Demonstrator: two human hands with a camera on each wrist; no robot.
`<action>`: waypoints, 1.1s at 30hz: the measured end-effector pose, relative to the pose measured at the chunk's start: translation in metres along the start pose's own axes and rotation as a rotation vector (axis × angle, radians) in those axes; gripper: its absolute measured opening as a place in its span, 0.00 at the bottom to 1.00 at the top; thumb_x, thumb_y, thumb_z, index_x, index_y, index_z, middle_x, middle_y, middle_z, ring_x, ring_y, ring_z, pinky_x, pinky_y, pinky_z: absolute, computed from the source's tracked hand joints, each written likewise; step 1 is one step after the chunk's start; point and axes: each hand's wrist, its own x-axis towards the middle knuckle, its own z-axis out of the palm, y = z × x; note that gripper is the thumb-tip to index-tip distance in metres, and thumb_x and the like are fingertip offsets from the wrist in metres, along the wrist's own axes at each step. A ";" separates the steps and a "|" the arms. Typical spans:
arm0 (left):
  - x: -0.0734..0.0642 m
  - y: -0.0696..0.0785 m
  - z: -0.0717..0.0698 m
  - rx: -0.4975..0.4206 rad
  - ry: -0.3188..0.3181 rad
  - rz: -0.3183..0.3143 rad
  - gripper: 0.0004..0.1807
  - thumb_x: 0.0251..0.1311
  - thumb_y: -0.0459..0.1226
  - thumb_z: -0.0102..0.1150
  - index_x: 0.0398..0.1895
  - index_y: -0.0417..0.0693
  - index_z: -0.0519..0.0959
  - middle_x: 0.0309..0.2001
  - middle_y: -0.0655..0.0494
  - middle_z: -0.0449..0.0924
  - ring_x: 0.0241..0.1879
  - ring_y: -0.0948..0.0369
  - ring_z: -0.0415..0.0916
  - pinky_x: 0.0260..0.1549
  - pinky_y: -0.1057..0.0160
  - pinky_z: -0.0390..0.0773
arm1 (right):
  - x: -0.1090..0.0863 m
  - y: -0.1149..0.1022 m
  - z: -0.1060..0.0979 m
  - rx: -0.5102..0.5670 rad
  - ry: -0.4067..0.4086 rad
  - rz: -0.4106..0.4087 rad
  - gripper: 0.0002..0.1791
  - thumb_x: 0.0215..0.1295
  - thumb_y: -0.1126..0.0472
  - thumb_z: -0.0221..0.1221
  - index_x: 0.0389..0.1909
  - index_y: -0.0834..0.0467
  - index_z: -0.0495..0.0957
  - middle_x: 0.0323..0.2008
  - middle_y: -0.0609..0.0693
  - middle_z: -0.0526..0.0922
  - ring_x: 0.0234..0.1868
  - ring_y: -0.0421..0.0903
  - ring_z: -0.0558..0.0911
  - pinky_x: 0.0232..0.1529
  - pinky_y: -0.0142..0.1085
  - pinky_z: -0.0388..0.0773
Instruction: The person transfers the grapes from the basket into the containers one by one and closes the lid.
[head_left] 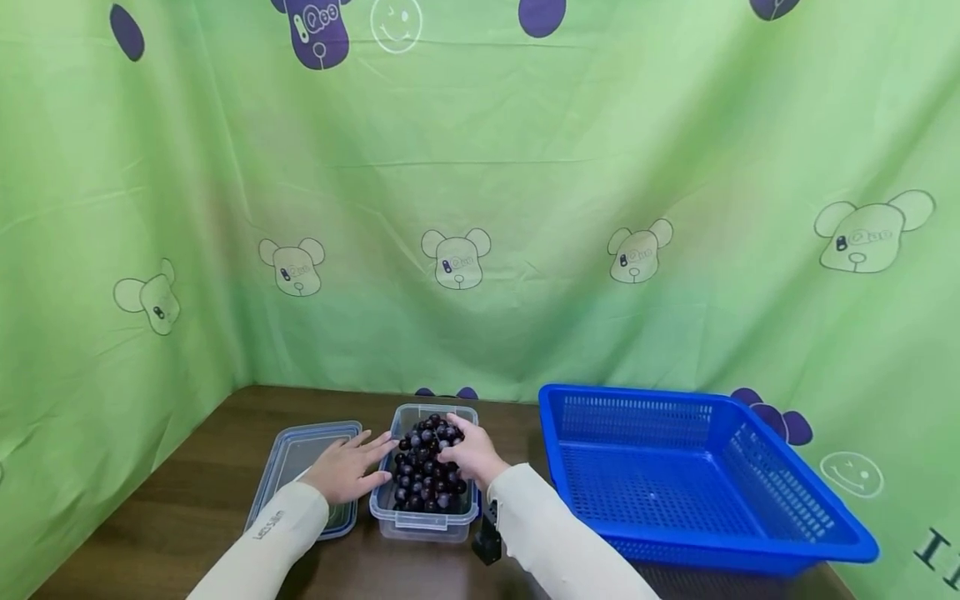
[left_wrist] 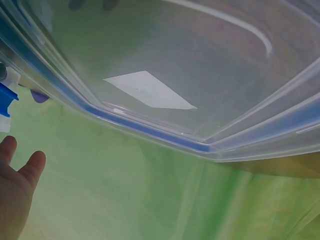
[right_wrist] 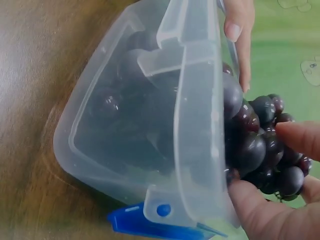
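Against green cloth (right_wrist: 280,55), the round grapes (right_wrist: 252,150) look glossy, purple-black.

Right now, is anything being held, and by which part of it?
Yes: the right hand grips the grapes by their right side. The left hand holds nothing.

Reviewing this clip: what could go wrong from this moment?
1. The grapes rise above the container's rim in the right wrist view, so some might tumble out.
2. The right hand's thumb and fingers are on the bunch; a hard squeeze could bruise grapes or pull some loose.
3. The left hand and sleeve overlap the lid in the head view; a sideways sweep might knock it.
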 end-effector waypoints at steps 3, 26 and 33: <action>0.000 -0.001 -0.001 -0.001 0.003 0.000 0.30 0.69 0.51 0.44 0.69 0.46 0.65 0.69 0.48 0.63 0.67 0.41 0.57 0.60 0.34 0.57 | 0.001 -0.002 0.001 -0.112 -0.051 -0.018 0.42 0.52 0.77 0.56 0.71 0.66 0.55 0.63 0.72 0.65 0.15 0.40 0.65 0.17 0.28 0.66; 0.001 0.000 -0.002 0.012 0.009 -0.008 0.30 0.69 0.52 0.43 0.70 0.48 0.65 0.70 0.50 0.62 0.67 0.41 0.58 0.60 0.34 0.57 | -0.008 -0.010 -0.005 -0.905 -0.046 -0.025 0.34 0.73 0.52 0.47 0.73 0.64 0.51 0.73 0.65 0.48 0.74 0.60 0.43 0.66 0.65 0.34; -0.001 0.001 -0.003 -0.013 -0.007 0.010 0.30 0.70 0.51 0.44 0.70 0.46 0.64 0.70 0.48 0.62 0.67 0.39 0.58 0.60 0.34 0.56 | -0.006 -0.004 -0.005 -0.945 -0.049 0.025 0.30 0.73 0.54 0.47 0.70 0.64 0.59 0.71 0.67 0.53 0.73 0.61 0.46 0.65 0.67 0.37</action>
